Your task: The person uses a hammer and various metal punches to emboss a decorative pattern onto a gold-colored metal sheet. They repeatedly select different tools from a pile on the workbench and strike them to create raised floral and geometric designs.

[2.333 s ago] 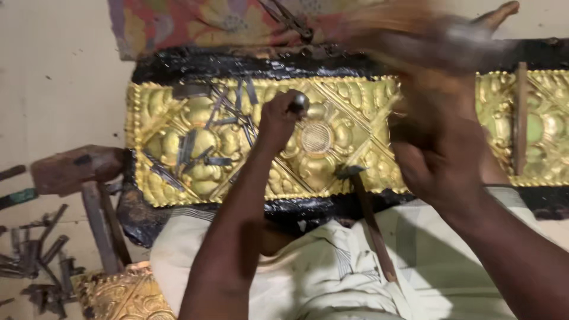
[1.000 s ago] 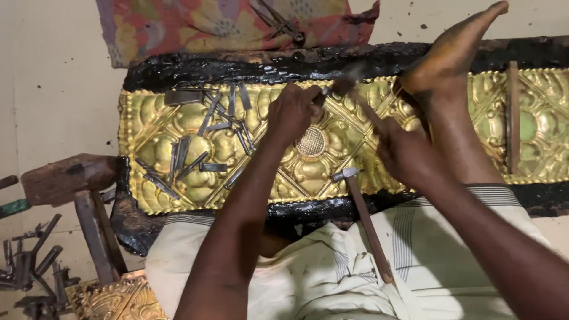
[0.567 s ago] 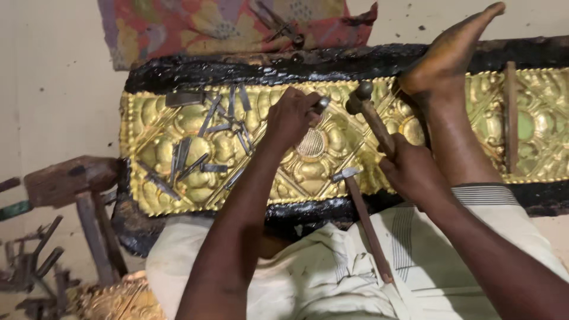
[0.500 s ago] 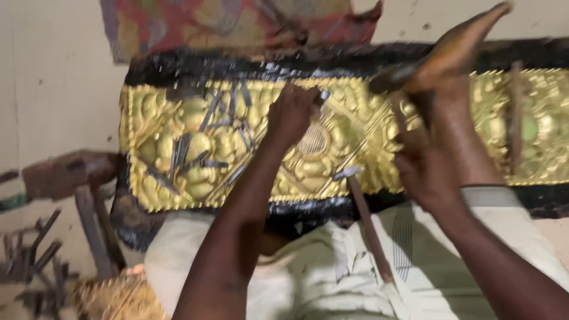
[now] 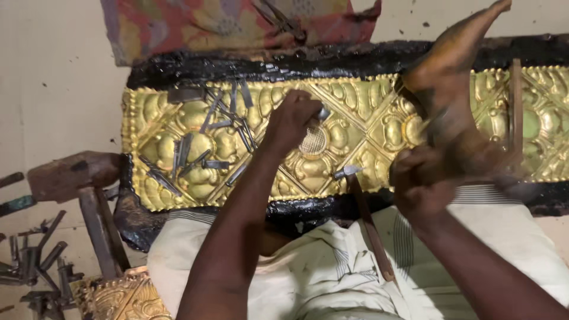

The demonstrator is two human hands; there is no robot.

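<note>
A pale, creased cloth (image 5: pixel 332 278) with thin dark stripes is draped over the lap at the near edge. Across it a small hammer (image 5: pixel 364 213) is laid, its slim wooden handle running toward the body and its metal head resting at the edge of the panel. To the near left, a heap of dark metal punches (image 5: pixel 35 266) is scattered on the floor beside a fragment of embossed gold sheet (image 5: pixel 118 296) and a heavy wooden mallet (image 5: pixel 74 175).

The right hand (image 5: pixel 421 184) is closed in a fist; what is gripped in it is blurred and cannot be made out. The left hand (image 5: pixel 293 121) is curled tightly around a short steel punch (image 5: pixel 322 113), whose rounded top shows above the fingers and which is held to the panel beside a finely hatched round boss.

The panel (image 5: pixel 367 127) is a long gold-coloured sheet, embossed with diamond lattice, lobed flower shapes and a beaded border, and it is bedded in lumpy, glossy black pitch (image 5: pixel 308 59). More loose punches (image 5: pixel 207 142) are strewn over its left part. A bare foot (image 5: pixel 450 71) is pressed on the panel right of the hands, and a rod (image 5: pixel 515 106) is laid upright further right. Beyond the pitch, a flowered red cloth (image 5: pixel 237 24) is spread on the floor.
</note>
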